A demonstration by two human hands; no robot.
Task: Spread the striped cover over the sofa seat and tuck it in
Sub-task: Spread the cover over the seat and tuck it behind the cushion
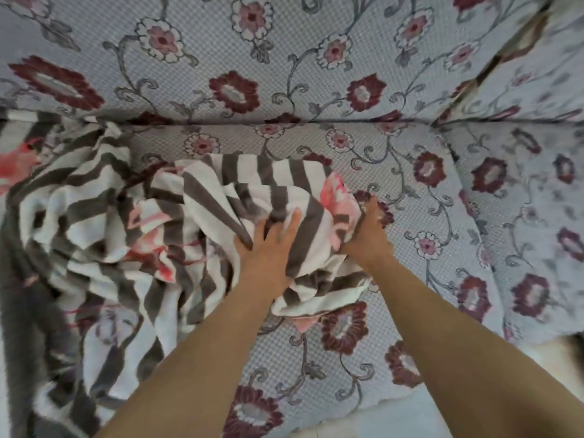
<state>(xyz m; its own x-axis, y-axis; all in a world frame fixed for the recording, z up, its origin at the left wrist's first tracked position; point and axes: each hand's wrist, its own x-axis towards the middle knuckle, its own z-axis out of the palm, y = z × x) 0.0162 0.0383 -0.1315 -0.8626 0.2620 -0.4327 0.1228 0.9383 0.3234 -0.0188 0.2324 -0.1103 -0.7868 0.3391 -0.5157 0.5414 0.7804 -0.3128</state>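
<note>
The sofa seat [316,349] is wide and flat, with a light cloth full of dark red and pink flowers. The sofa back [252,58] stands up behind it and has the same flowers. On the right there is an armrest [537,216] with that cloth too.

The striped cover [132,222] lies on the seat in a big crumpled heap. It has brown and white stripes and some pink and red flower shapes. Most of it sits on the left part of the seat, and some of it hangs over the front edge at the lower left. The right part of the seat is bare, so the cover is not spread out yet. It is not tucked in at the crease where the seat meets the back.

Both arms reach forward from the bottom of the view toward the middle of the seat. The left hand [271,245] lies flat on top of the cover with its fingers straight and a little spread, pressing down on a fold. The right hand [369,232] is at the right edge of the heap. Its fingers curl into the cloth and grip the cover there. The two hands are close together, with a fold of striped cloth between them.
</note>
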